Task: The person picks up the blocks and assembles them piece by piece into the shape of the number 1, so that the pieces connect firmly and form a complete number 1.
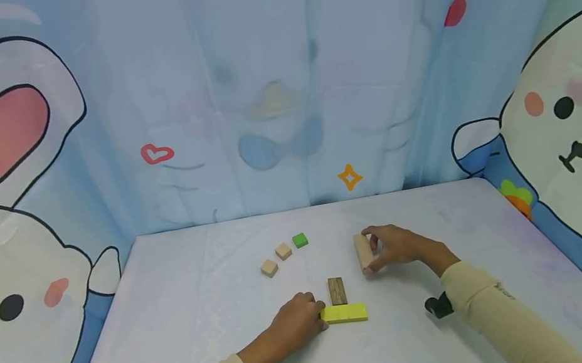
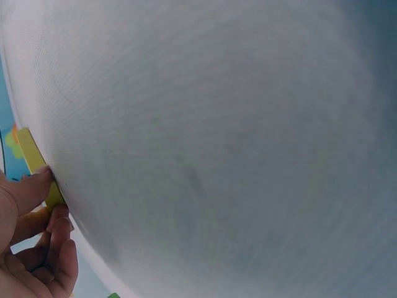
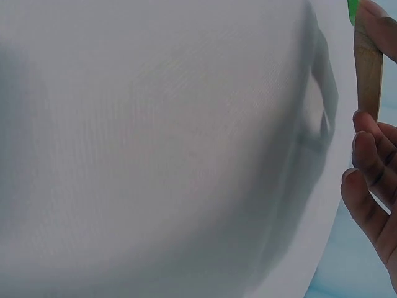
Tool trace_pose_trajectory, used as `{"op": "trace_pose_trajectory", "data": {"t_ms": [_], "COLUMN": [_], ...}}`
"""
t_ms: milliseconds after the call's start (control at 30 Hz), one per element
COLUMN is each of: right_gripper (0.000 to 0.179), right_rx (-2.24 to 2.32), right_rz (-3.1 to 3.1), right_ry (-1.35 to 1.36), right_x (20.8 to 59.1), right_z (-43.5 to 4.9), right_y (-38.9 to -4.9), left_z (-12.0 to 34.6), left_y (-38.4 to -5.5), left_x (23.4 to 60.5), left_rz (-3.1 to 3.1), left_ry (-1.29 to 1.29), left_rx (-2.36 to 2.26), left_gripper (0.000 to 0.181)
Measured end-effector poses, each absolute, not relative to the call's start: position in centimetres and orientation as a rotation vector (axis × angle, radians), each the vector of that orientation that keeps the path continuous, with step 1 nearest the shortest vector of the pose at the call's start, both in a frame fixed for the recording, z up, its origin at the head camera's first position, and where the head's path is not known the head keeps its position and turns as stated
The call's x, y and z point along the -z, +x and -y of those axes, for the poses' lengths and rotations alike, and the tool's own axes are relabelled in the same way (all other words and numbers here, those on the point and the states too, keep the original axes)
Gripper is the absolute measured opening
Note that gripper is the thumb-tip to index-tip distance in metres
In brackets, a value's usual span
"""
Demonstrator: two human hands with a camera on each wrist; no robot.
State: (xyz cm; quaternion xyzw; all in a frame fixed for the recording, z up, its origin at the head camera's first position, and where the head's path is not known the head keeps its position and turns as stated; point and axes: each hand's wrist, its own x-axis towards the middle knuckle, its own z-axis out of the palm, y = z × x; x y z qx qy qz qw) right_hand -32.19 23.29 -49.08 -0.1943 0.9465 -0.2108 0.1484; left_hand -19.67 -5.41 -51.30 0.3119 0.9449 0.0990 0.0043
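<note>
In the head view my left hand [image 1: 300, 321] pinches the left end of a yellow block [image 1: 346, 313] lying crosswise on the table. The left wrist view shows thumb and fingers on that yellow block [image 2: 32, 152]. Just behind it lies a dark brown wooden block [image 1: 337, 291], pointing away from me. Farther right, my right hand [image 1: 397, 245] grips a pale wooden block [image 1: 363, 252] by its two ends, thumb at the near end. In the right wrist view, the wooden block [image 3: 369, 74] spans between thumb and fingers, casting a shadow on the cloth.
Two small pale cubes [image 1: 269, 268] and a small green cube [image 1: 300, 241] sit in a slanting row toward the back of the white-covered table [image 1: 184, 300]. Behind the table's far edge hangs a blue curtain [image 1: 265, 52] printed with cartoon animals.
</note>
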Motion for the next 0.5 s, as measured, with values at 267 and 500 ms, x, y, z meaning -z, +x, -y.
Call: {"op": "trace_pose_trajectory", "data": {"t_ms": [267, 500], "right_gripper": [0.101, 0.099], "right_rx": [0.597, 0.590], "right_rz": [-2.719, -2.709], "right_ry": [-0.555, -0.548], "right_x": [48.7, 48.8], "right_z": [-22.1, -21.5], "right_y": [-32.0, -32.0], "left_z": [5.4, 5.4], "left_y": [-19.7, -19.6], "left_x": [51.3, 51.2], "left_rz": [-2.967, -2.972], "left_ry": [0.979, 0.970], "left_rx": [-0.304, -0.302], "left_gripper": [0.033, 0.033]}}
